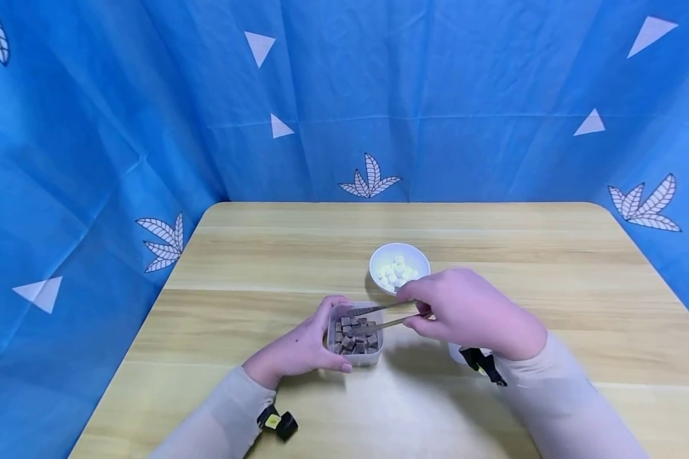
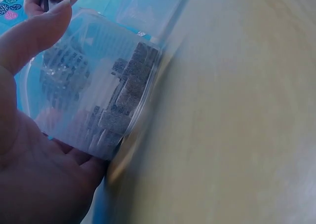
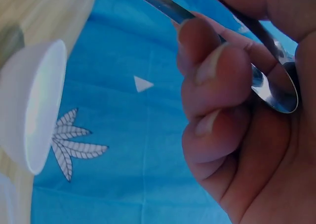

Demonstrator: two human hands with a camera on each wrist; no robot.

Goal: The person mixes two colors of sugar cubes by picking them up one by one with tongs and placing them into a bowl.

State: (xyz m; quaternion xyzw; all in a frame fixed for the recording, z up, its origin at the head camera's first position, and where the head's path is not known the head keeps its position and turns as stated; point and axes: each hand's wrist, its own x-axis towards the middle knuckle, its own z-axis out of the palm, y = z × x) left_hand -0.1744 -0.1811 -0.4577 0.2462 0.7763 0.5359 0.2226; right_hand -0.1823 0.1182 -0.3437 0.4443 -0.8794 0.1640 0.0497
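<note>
My left hand (image 1: 301, 347) grips the side of a clear plastic container (image 1: 365, 361) on the table, thumb toward the front. Dark brown cubes (image 1: 358, 346) lie in it; the left wrist view shows them through the container's wall (image 2: 106, 41). My right hand (image 1: 473, 312) holds metal tongs (image 1: 392, 323), fingers curled round their bent end in the right wrist view. The tongs' two arms stand apart and their tips reach in over the brown cubes. Whether the tips touch a cube, I cannot tell. Behind the container stands a white bowl (image 1: 416, 256) with small white pieces (image 1: 395, 273).
Under my right wrist a whitish item (image 1: 456, 354) shows partly; the sleeve and strap hide most of it. The wooden table (image 1: 252, 255) ends at a blue curtain (image 1: 344, 76) at the back and on the left.
</note>
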